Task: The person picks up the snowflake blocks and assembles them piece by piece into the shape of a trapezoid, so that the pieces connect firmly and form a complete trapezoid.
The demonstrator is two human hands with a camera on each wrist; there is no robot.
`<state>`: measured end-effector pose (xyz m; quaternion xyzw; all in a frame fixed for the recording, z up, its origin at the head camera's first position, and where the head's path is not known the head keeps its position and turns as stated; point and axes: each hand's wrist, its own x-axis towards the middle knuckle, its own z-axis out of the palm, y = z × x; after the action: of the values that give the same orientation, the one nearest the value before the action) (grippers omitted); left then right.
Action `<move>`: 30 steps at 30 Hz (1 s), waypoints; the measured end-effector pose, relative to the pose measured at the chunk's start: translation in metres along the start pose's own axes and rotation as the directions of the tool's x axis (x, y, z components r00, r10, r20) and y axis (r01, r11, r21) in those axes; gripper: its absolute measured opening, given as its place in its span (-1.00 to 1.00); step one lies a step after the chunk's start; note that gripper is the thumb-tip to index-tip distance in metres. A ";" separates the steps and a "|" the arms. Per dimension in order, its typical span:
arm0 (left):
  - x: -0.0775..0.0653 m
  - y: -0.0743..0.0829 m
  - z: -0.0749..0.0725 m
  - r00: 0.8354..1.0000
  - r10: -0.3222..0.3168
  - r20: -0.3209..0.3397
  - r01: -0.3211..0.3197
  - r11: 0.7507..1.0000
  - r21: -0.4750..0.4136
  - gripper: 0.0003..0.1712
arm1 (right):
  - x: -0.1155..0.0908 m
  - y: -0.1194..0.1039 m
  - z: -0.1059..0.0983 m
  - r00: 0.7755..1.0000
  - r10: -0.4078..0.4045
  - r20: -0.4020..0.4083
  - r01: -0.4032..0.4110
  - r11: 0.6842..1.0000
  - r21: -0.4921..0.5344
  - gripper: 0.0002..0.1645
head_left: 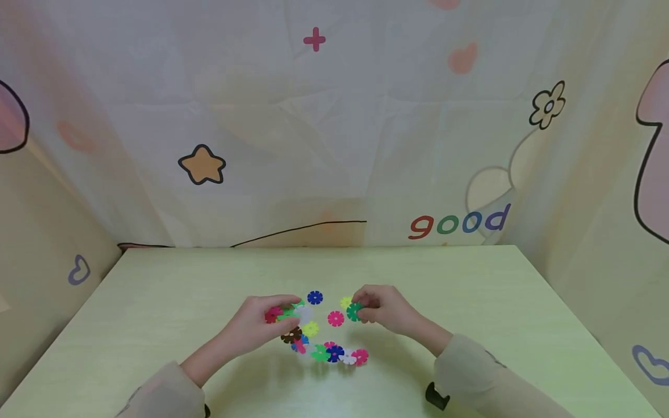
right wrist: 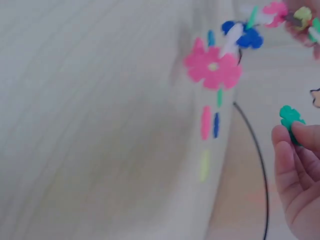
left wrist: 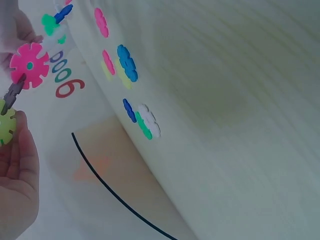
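Observation:
A curved chain of interlocked snowflake discs runs from my left hand (head_left: 250, 325), whose thumb and fingers grip its upper end. The chain's free end carries a pink disc (head_left: 359, 356), raised over the table and also large in the right wrist view (right wrist: 212, 66). In the left wrist view another pink disc (left wrist: 30, 66) of the chain sits above the fingers. My right hand (head_left: 392, 310) pinches a single green disc (head_left: 353, 312) between thumb and fingers, apart from the chain. The right wrist view shows that green disc (right wrist: 291, 118) at the fingertips.
Loose discs lie on the pale table (head_left: 444, 278) between the hands, among them a blue one (head_left: 315, 298), a pink one (head_left: 335, 319) and a yellow one (head_left: 310, 329). Another yellow disc (head_left: 345, 302) lies beside the right fingertips. A printed curtain (head_left: 334, 145) hangs behind the table.

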<state>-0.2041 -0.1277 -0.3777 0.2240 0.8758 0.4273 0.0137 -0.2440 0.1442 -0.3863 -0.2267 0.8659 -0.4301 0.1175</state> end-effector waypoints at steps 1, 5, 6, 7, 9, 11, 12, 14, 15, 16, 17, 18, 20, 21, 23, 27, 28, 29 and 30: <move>0.001 0.001 0.001 1.000 0.003 0.005 -0.003 1.000 -0.003 -0.56 | -0.002 -0.004 0.000 1.000 -0.011 -0.006 0.012 1.000 0.021 -0.80; 0.003 0.004 0.005 1.000 0.003 0.013 -0.002 1.000 -0.011 -0.53 | -0.009 -0.017 0.001 0.999 -0.045 -0.005 0.045 0.994 0.101 -0.81; 0.004 0.004 0.007 1.000 -0.001 0.014 0.001 1.000 -0.009 -0.53 | -0.010 -0.020 0.001 0.999 -0.053 0.001 0.052 0.991 0.121 -0.81; 0.005 0.005 0.008 1.000 -0.003 0.011 0.003 1.000 -0.004 -0.54 | -0.011 -0.023 0.001 0.998 -0.060 0.008 0.058 0.989 0.135 -0.81; 0.005 0.006 0.010 1.000 -0.004 0.008 0.004 1.000 0.003 -0.53 | -0.013 -0.027 0.002 0.997 -0.070 0.022 0.066 0.985 0.160 -0.81; 0.006 0.007 0.012 1.000 -0.003 0.000 0.003 1.000 0.008 -0.53 | -0.014 -0.030 0.003 0.997 -0.077 0.033 0.070 0.982 0.177 -0.82; 0.006 0.008 0.013 1.000 -0.002 -0.001 0.002 1.000 0.003 -0.53 | -0.015 -0.031 0.003 0.996 -0.078 0.037 0.070 0.980 0.185 -0.82; 0.005 0.009 0.015 1.000 0.000 -0.002 0.000 1.000 -0.002 -0.52 | -0.016 -0.033 0.003 0.996 -0.075 0.044 0.065 0.978 0.197 -0.81; 0.005 0.010 0.016 1.000 0.003 -0.001 -0.003 1.000 -0.004 -0.53 | -0.016 -0.034 0.003 0.996 -0.074 0.046 0.063 0.977 0.204 -0.80; 0.005 0.011 0.017 1.000 0.004 0.001 -0.004 1.000 -0.006 -0.53 | -0.016 -0.034 0.003 0.996 -0.070 0.048 0.059 0.976 0.210 -0.79; 0.004 0.011 0.018 1.000 0.006 0.003 -0.006 1.000 -0.011 -0.53 | -0.016 -0.033 0.003 0.997 -0.066 0.051 0.053 0.975 0.215 -0.78; 0.004 0.012 0.018 1.000 0.010 0.006 -0.010 1.000 -0.006 -0.52 | -0.016 -0.033 0.003 0.997 -0.058 0.053 0.045 0.973 0.224 -0.76; 0.003 0.013 0.020 1.000 0.026 0.005 -0.026 1.000 0.017 -0.52 | -0.016 -0.033 0.002 0.997 -0.047 0.058 0.031 0.970 0.241 -0.74; 0.003 0.014 0.021 0.999 0.035 0.005 -0.036 0.999 0.026 -0.51 | -0.016 -0.032 0.002 0.997 -0.042 0.061 0.026 0.968 0.251 -0.72; 0.002 0.015 0.023 0.999 0.054 0.004 -0.054 0.997 0.056 -0.50 | -0.016 -0.032 0.002 0.997 -0.031 0.066 0.012 0.962 0.272 -0.70; 0.002 0.017 0.025 0.995 0.105 -0.001 -0.104 0.989 0.109 -0.52 | -0.016 -0.033 0.002 0.997 -0.014 0.077 -0.010 0.952 0.304 -0.68; 0.001 0.017 0.025 0.992 0.122 -0.005 -0.121 0.985 0.125 -0.52 | -0.016 -0.033 0.002 0.997 -0.009 0.080 -0.016 0.950 0.311 -0.67; 0.001 0.018 0.026 0.990 0.139 -0.008 -0.137 0.981 0.134 -0.52 | -0.016 -0.033 0.002 0.997 -0.005 0.082 -0.022 0.948 0.316 -0.67; 0.001 0.018 0.026 0.988 0.155 -0.011 -0.152 0.978 0.144 -0.52 | -0.016 -0.033 0.002 0.997 0.001 0.084 -0.028 0.946 0.322 -0.67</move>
<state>-0.1923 -0.0981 -0.3807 0.2865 0.8844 0.3657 -0.0449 -0.2199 0.1332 -0.3605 -0.2158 0.7799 -0.5554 0.1917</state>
